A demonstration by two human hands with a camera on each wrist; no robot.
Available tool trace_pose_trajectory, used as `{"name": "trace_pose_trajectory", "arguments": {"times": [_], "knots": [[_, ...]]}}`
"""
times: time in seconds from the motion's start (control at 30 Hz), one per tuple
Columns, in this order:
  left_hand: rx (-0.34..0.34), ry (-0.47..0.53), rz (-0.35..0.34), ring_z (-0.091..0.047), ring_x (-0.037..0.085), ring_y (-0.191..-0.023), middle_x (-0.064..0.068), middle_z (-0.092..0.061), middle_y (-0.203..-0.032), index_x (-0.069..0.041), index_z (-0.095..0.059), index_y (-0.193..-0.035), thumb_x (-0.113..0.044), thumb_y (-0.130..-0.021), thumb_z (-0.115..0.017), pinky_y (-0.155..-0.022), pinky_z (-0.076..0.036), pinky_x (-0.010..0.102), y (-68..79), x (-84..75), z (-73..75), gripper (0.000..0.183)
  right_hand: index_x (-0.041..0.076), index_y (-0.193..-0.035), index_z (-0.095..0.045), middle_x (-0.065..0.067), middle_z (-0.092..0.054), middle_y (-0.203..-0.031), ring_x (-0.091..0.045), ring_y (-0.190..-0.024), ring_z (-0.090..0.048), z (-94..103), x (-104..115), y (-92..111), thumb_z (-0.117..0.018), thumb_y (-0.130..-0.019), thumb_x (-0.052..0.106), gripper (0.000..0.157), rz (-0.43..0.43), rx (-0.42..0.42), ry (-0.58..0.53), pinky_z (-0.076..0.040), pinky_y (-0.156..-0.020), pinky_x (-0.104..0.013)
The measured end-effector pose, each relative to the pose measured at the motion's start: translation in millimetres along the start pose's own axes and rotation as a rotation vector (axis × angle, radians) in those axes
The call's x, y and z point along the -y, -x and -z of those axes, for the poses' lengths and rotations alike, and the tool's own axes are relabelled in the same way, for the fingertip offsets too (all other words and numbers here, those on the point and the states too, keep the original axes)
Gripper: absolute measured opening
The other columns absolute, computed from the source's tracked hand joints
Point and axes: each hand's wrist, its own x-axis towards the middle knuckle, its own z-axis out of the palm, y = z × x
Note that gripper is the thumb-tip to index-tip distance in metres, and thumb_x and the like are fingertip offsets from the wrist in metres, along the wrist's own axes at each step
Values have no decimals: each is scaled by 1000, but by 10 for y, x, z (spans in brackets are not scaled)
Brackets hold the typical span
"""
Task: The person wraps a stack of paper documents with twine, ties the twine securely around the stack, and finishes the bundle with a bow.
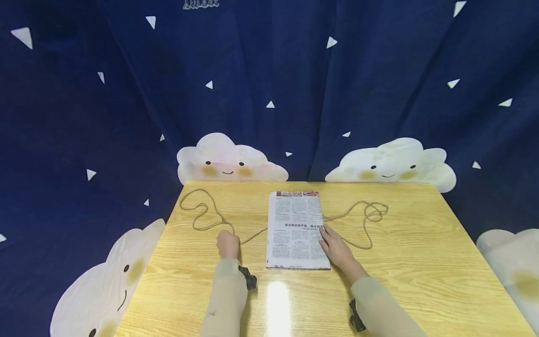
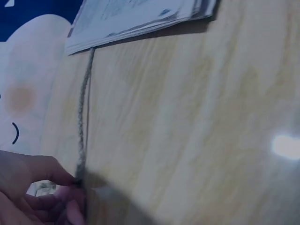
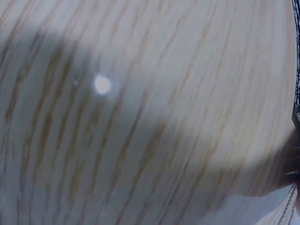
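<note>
Pinching tan braided cord [image 2: 81,117], left grip [image 1: 229,244] | steadying folded white newspaper [image 1: 294,241], right grip [image 1: 338,248] uncurled | likely positioning, needing tension next

L hand [image 1: 228,244] grips cord [image 1: 254,236] | R hand [image 1: 338,248] on nwsppr [image 1: 292,236] R edge | wood tbl [image 1: 421,276]

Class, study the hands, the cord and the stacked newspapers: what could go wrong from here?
1. The left hand pinches the cord, which runs under the newspapers; a hard tug might drag it out or skew them.
2. The right hand rests at their right edge, so the left side could shift.
3. Right of the stack, the cord crosses itself and may tangle.
</note>
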Motion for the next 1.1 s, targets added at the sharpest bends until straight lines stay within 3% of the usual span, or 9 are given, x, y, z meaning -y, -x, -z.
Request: {"name": "trace_pose_trajectory", "arguments": {"times": [0.13,0.27,0.4,0.57,0.73,0.93,1.1], "knots": [[-29,127,-26,-58,32,-63,21,-60,-70,10,-59,-75,0,-78,-61,-54,-49,41,36,-11,-82,11,-4,-132,-43,-23,-36,-139,-40,-125,-36,2,6,2,-54,-93,19,47,-4,-3,-6,-32,-103,-49],[-63,331,-70,-56,25,-65,17,-60,-74,9,-61,-80,0,-82,-58,-56,-49,34,52,-83,-208,10,-4,-132,-43,-23,-36,-139,-40,-125,-36,5,15,3,-54,-93,19,47,-4,-2,-6,-32,-103,-49],[-67,552,-123,-60,24,-69,17,-61,-79,9,-61,-92,2,-84,-56,-57,-50,25,45,-280,-295,12,-5,-131,-44,-24,-37,-138,-40,-125,-37,9,23,5,-54,-92,18,46,0,-10,-4,-32,-102,-49],[-37,711,-282,-62,29,-66,19,-61,-77,10,-61,-88,5,-83,-60,-54,-50,18,76,-609,-412,8,-5,-130,-45,-24,-38,-138,-40,-124,-38,13,25,10,-55,-92,17,46,2,-29,-4,-32,-102,-49],[52,663,-427,-60,18,-63,17,-64,-77,7,-64,-86,3,-81,-64,-53,-50,18,204,-802,-638,7,-4,-131,-45,-23,-37,-139,-40,-125,-37,5,17,18,-55,-92,18,46,0,-29,-20,-32,-102,-49],[152,442,-553,-61,14,-67,11,-67,-80,1,-68,-86,-2,-81,-66,-58,-51,18,399,-840,-944,6,-4,-131,-45,-22,-37,-139,-39,-125,-37,-19,-6,22,-55,-92,19,46,5,-34,-24,-32,-103,-48],[198,241,-619,-60,14,-69,9,-67,-84,-1,-70,-86,-2,-81,-66,-59,-49,18,541,-780,-1091,6,-4,-131,-45,-23,-38,-138,-39,-125,-38,-26,-25,23,-55,-92,19,46,17,-45,-32,-32,-103,-48]]}}
